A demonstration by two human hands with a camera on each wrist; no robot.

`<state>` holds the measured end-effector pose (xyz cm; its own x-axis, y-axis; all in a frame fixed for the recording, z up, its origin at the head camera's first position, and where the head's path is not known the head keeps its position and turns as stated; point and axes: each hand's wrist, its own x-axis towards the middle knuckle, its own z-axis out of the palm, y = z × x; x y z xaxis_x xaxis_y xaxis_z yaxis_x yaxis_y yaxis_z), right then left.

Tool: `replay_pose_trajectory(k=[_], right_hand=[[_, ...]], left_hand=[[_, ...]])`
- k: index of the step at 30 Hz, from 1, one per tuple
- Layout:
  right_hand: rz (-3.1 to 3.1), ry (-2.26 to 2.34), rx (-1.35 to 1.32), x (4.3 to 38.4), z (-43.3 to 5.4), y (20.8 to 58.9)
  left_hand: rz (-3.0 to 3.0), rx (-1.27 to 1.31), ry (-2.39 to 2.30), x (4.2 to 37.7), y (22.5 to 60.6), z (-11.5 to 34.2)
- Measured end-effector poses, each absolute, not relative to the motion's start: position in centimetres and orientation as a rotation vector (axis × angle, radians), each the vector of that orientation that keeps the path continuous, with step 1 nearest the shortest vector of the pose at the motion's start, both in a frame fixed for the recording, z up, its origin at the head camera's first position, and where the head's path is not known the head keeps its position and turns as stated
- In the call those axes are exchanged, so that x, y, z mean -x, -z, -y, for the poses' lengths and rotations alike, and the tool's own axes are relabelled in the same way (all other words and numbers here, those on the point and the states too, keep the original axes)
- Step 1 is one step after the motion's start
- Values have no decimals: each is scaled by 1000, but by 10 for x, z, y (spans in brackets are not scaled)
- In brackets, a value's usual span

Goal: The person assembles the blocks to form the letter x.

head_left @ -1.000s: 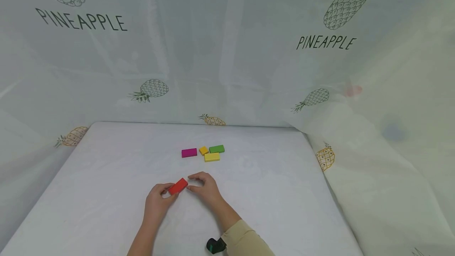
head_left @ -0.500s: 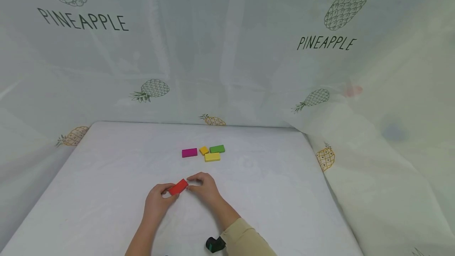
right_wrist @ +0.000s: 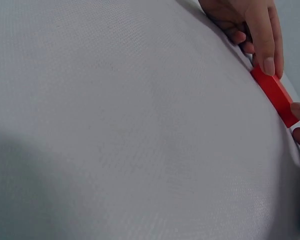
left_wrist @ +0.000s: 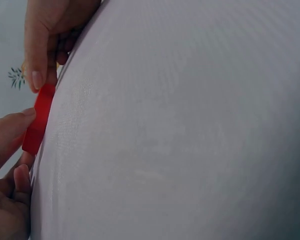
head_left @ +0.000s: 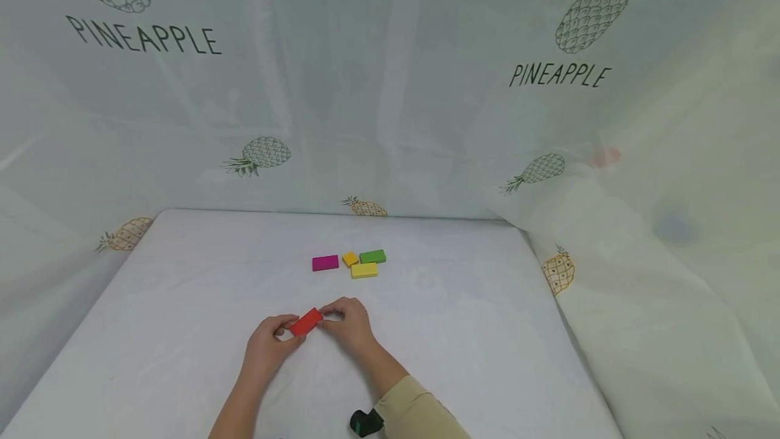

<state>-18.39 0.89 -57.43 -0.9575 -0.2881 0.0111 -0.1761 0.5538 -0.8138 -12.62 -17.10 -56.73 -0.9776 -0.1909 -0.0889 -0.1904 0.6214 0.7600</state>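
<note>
A small red rectangular block point(head_left: 306, 322) lies slantwise between the two hands, at or very near the white table top. My left hand point(head_left: 263, 349) pinches its near-left end between thumb and fingers. At the opposite end, my right hand point(head_left: 353, 329) pinches the block too, its thumb and index finger bent onto the corner. Both wrist views show fingertips against the red block point(left_wrist: 39, 120), one hand at each end. The other fingers of both hands are partly hidden.
Beyond the hands lie a magenta block point(head_left: 326, 263), a small orange-yellow block point(head_left: 350, 259), a green block point(head_left: 372, 257) and a yellow block point(head_left: 363, 270). A black object point(head_left: 365, 423) shows beside the right sleeve. Pineapple-printed sheeting point(head_left: 390, 87) hangs behind the table.
The fingers of my right hand have drawn in slightly onto the block's right end. My left hand and the red block have barely moved; the other blocks stay put.
</note>
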Motion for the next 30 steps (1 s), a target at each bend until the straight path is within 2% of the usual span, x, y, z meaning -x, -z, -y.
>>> replay_pose_trajectory(k=[30], right_hand=[[-2685, 1357, 408, 180, -8, 575]], left_hand=[[2852, -305, 1363, 126, 563, 176]])
